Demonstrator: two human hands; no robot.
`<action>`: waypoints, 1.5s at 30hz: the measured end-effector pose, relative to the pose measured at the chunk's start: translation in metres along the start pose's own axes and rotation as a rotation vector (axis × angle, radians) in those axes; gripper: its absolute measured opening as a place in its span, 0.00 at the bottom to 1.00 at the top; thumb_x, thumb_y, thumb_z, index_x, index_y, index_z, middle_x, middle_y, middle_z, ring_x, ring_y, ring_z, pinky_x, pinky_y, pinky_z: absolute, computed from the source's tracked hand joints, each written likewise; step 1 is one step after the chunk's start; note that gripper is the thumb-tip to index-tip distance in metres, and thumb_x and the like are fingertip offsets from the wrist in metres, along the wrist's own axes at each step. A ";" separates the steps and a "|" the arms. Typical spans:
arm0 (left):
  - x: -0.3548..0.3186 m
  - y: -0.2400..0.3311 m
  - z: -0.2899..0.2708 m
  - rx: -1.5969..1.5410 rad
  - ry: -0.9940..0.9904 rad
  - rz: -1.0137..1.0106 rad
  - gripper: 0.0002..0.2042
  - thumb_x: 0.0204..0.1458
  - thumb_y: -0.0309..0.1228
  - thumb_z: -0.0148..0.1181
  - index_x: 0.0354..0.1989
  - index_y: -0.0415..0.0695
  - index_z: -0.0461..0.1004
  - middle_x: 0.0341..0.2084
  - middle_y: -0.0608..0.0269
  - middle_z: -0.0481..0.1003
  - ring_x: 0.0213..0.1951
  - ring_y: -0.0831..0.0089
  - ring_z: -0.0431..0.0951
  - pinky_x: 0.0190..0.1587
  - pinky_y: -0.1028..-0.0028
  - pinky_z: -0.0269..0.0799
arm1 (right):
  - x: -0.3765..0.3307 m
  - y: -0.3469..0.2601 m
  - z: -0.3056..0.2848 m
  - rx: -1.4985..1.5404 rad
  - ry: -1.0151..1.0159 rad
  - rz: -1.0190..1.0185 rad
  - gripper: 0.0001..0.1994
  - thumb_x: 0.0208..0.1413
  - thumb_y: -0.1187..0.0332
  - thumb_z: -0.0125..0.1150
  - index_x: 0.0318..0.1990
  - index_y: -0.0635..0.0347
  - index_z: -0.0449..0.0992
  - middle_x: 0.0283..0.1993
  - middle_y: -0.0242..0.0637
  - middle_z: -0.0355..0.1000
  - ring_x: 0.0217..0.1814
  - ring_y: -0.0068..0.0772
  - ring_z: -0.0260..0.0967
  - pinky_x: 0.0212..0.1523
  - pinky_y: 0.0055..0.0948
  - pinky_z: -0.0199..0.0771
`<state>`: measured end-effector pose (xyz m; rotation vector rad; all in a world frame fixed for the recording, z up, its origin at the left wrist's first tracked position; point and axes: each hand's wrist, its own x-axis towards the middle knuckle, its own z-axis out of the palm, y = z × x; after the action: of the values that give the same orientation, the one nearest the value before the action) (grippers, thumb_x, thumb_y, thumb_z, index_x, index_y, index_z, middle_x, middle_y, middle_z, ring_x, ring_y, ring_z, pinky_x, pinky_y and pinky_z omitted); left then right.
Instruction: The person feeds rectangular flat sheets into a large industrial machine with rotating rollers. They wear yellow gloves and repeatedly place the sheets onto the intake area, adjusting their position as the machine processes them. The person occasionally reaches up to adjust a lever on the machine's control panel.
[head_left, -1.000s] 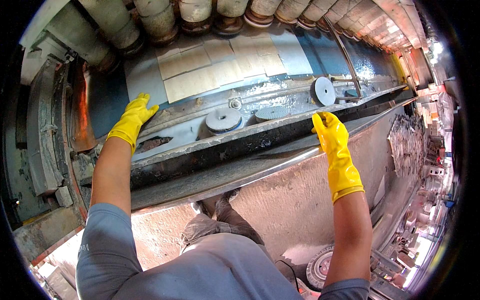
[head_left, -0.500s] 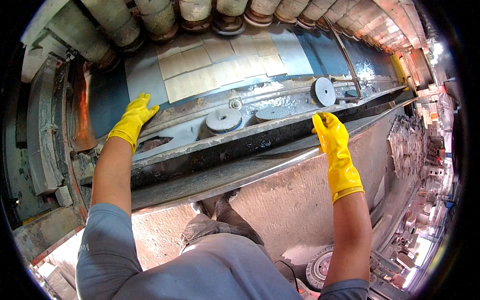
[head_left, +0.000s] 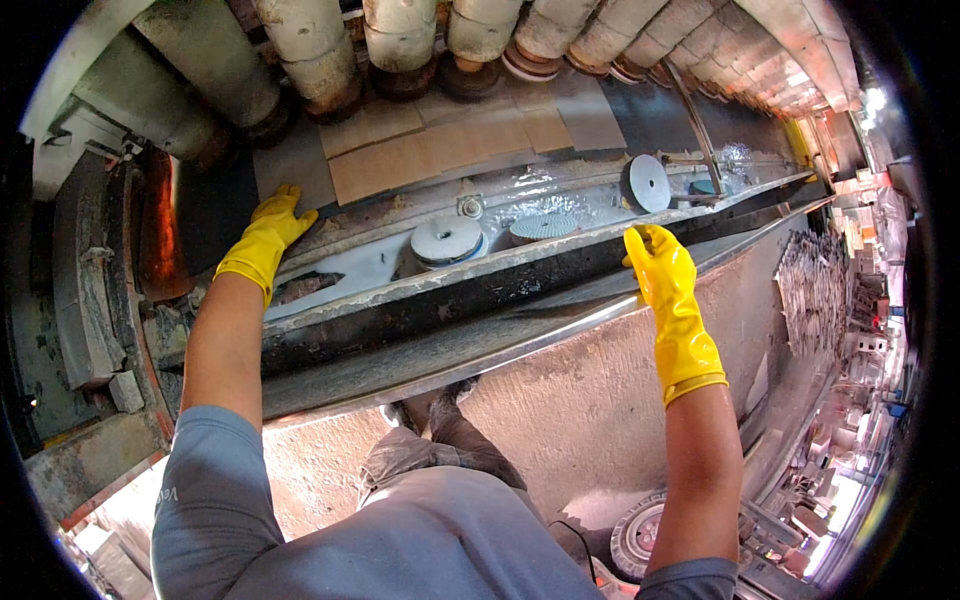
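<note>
Trough (head_left: 500,290) runs lengthwise left to right. Left hand (head_left: 265,240) lies flat, fingers released, on its far-left rim — right hand (head_left: 665,275) clasps the near rim.

Single head-worn fisheye view; we look steeply down from above our own torso. Close range: left grip (head_left: 268,232) and right grip (head_left: 664,268) sit mid-frame, forearms entering from the lower edge. Beyond the grips, the wet trough (head_left: 520,215); straight edges bow near the rim.

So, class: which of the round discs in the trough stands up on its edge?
The white disc nearest the right hand; the other two lie flat.
</note>
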<state>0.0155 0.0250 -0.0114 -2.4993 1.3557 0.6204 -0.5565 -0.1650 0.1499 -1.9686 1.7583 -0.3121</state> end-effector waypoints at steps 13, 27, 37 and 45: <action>-0.002 -0.001 0.001 -0.045 0.024 0.023 0.40 0.63 0.55 0.60 0.79 0.46 0.59 0.80 0.50 0.54 0.78 0.50 0.57 0.79 0.60 0.54 | 0.002 0.000 -0.001 -0.027 -0.014 0.015 0.24 0.65 0.43 0.60 0.50 0.52 0.85 0.35 0.35 0.86 0.40 0.39 0.85 0.46 0.37 0.79; 0.003 -0.001 0.009 -0.019 0.044 0.033 0.41 0.64 0.56 0.58 0.79 0.45 0.58 0.80 0.49 0.54 0.78 0.50 0.58 0.79 0.61 0.54 | 0.000 0.001 -0.002 -0.018 -0.004 -0.010 0.23 0.65 0.43 0.60 0.50 0.52 0.85 0.36 0.35 0.86 0.42 0.43 0.84 0.47 0.40 0.79; 0.010 -0.012 0.016 -0.123 -0.110 0.016 0.46 0.62 0.63 0.55 0.79 0.40 0.57 0.77 0.45 0.59 0.77 0.49 0.60 0.78 0.61 0.54 | 0.003 0.005 0.001 -0.157 0.107 -0.112 0.23 0.65 0.42 0.59 0.49 0.51 0.85 0.46 0.42 0.85 0.50 0.52 0.82 0.51 0.46 0.81; -0.050 0.001 0.018 -0.081 -0.125 0.108 0.47 0.63 0.63 0.55 0.79 0.37 0.55 0.77 0.40 0.57 0.77 0.46 0.58 0.79 0.59 0.52 | 0.004 -0.002 -0.003 -0.219 0.107 -0.119 0.24 0.64 0.40 0.59 0.48 0.50 0.86 0.45 0.42 0.85 0.49 0.53 0.83 0.51 0.47 0.81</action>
<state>-0.0145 0.0685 -0.0040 -2.4143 1.4533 0.8557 -0.5557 -0.1697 0.1522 -2.2547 1.8106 -0.2792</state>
